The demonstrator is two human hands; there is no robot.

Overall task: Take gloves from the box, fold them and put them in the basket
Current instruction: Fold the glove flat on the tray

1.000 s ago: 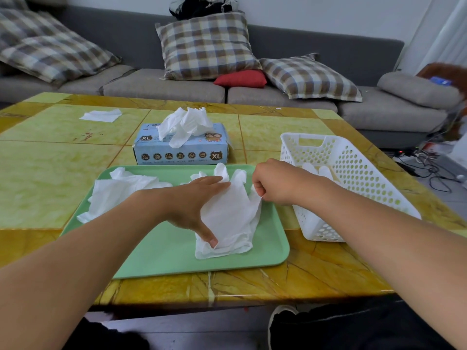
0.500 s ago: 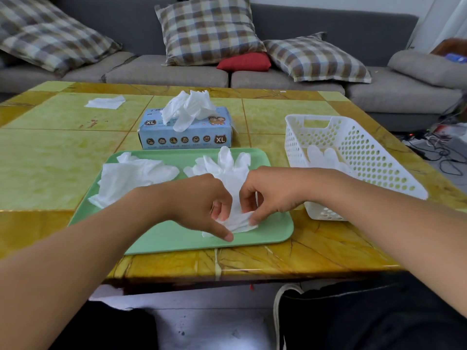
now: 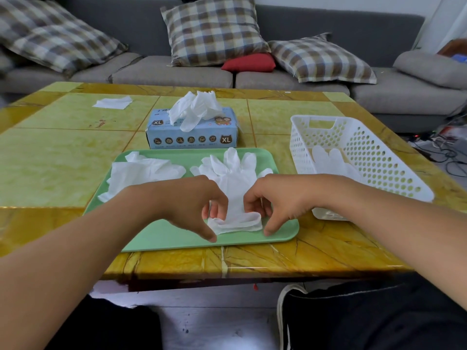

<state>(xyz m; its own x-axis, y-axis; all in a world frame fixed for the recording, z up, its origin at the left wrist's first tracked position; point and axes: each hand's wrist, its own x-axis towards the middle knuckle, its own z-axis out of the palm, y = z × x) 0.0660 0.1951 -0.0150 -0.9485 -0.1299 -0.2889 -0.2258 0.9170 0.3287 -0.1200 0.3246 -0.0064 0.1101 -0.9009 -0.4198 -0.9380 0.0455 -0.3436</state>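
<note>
A white glove (image 3: 233, 183) lies flat on the green tray (image 3: 177, 236), fingers pointing away from me. My left hand (image 3: 192, 200) and my right hand (image 3: 275, 198) pinch its cuff end from either side, and the cuff is rolled up into a small fold. A second crumpled white glove (image 3: 141, 175) rests on the tray's left part. Behind the tray stands the blue glove box (image 3: 192, 135) with gloves sticking out of its top. The white perforated basket (image 3: 374, 157) on the right holds a folded glove (image 3: 331, 160).
A white tissue or glove (image 3: 112, 102) lies on the far left of the yellow-green table (image 3: 50, 160). A grey sofa with plaid cushions and a red pillow (image 3: 249, 63) runs behind the table. Cables (image 3: 444, 150) lie on the floor at right.
Both hands shifted from the glove's middle to its cuff end, pinched it and rolled the cuff into a small fold. The glove's fingers now lie spread flat.
</note>
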